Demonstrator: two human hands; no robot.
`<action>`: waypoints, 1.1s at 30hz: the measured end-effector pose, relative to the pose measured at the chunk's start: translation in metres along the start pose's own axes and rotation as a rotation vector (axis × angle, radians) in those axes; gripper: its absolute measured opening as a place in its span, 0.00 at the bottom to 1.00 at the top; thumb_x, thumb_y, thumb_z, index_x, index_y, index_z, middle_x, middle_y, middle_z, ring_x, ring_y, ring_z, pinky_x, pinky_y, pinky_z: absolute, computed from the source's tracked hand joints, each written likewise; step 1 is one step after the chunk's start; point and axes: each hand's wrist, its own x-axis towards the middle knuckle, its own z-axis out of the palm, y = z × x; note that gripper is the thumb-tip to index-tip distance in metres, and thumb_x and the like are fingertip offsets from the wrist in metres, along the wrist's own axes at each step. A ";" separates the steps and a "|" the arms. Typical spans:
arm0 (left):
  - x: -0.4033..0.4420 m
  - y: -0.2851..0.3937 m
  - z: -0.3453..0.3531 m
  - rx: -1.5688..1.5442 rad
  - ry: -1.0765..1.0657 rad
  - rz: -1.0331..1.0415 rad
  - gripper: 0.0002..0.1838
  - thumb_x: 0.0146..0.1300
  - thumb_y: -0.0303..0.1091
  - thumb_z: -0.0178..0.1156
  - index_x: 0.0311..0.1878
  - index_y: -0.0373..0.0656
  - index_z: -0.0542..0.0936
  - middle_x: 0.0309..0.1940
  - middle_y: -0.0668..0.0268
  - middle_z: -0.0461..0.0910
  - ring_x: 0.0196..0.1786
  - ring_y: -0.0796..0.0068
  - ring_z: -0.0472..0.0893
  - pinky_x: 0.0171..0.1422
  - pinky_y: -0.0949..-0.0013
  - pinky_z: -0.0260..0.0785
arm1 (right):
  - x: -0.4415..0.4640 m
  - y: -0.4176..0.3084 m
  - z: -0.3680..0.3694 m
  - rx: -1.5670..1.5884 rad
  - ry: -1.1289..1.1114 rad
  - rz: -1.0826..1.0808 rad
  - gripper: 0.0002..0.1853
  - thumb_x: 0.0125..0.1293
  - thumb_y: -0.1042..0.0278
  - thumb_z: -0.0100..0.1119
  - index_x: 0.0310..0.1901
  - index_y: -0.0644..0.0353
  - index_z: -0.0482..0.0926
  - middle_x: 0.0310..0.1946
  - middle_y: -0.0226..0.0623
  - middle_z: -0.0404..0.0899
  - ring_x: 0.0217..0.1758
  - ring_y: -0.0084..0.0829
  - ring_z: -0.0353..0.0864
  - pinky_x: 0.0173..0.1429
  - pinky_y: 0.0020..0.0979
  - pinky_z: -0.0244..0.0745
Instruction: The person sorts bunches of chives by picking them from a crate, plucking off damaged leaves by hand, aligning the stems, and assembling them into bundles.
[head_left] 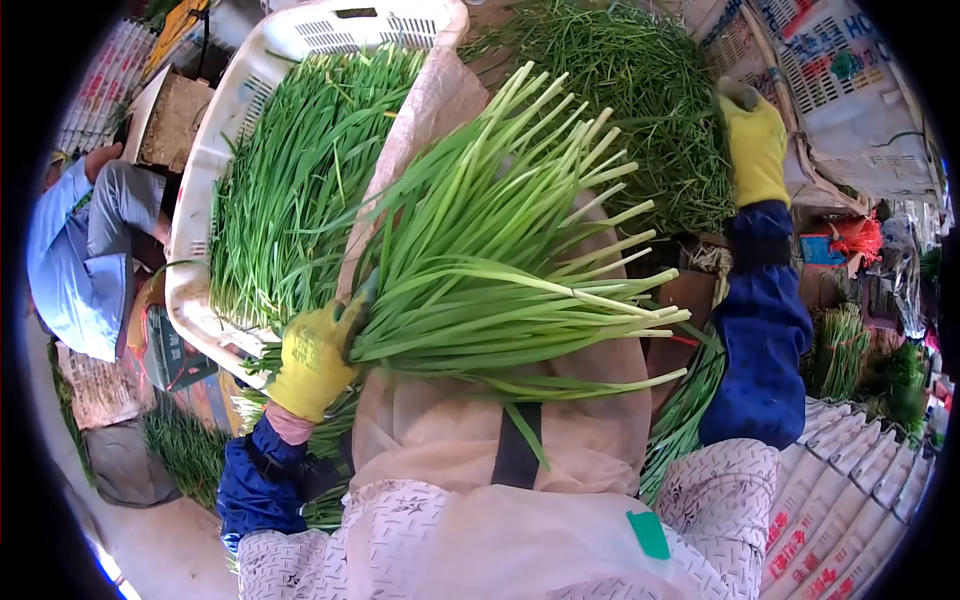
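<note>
My left hand [312, 360], in a yellow glove with a dark palm coating, is closed around the leafy end of a large bunch of garlic chives [500, 260]. The bunch lies across my lap, its pale cut stems fanned out to the right. My right hand [755, 140], in a matching glove, is stretched far forward at the right edge of a heap of loose green trimmings [630, 100]. Its fingertips are apart, and no object shows in them. Left of the bunch stands a white plastic crate [190, 235] filled with more chives [300, 170].
A cloth [420, 125] hangs over the crate's right side. White crates [850, 90] stand at the far right. Flattened printed packaging [850, 500] lies at the lower right. Another person [90, 250] sits at the left, near more greens [185, 450].
</note>
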 end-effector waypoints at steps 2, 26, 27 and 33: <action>0.002 0.003 -0.003 0.025 -0.015 -0.011 0.47 0.30 0.32 0.72 0.62 0.47 0.67 0.38 0.57 0.75 0.38 0.50 0.75 0.41 0.53 0.68 | 0.001 0.022 0.021 0.152 -0.001 -0.102 0.18 0.57 0.60 0.65 0.43 0.66 0.81 0.42 0.40 0.81 0.43 0.31 0.80 0.53 0.25 0.71; 0.006 0.004 -0.002 -0.038 0.023 0.027 0.40 0.33 0.31 0.69 0.58 0.42 0.70 0.38 0.57 0.75 0.36 0.52 0.75 0.39 0.55 0.67 | -0.094 -0.066 0.019 0.661 -0.628 0.008 0.28 0.49 0.60 0.72 0.50 0.66 0.76 0.48 0.39 0.77 0.48 0.30 0.78 0.52 0.28 0.75; 0.005 0.004 -0.003 -0.043 0.026 0.032 0.40 0.33 0.31 0.69 0.58 0.42 0.70 0.37 0.57 0.75 0.36 0.52 0.75 0.39 0.55 0.67 | -0.099 -0.075 0.025 0.492 -0.581 -0.072 0.27 0.49 0.61 0.72 0.49 0.67 0.77 0.47 0.39 0.77 0.46 0.28 0.78 0.49 0.26 0.75; -0.002 0.002 -0.007 -0.040 0.088 0.042 0.40 0.36 0.37 0.71 0.59 0.45 0.71 0.36 0.59 0.74 0.37 0.56 0.76 0.40 0.56 0.67 | -0.095 -0.086 0.033 0.692 -0.698 0.045 0.10 0.60 0.69 0.58 0.39 0.65 0.81 0.32 0.28 0.78 0.38 0.16 0.74 0.44 0.19 0.68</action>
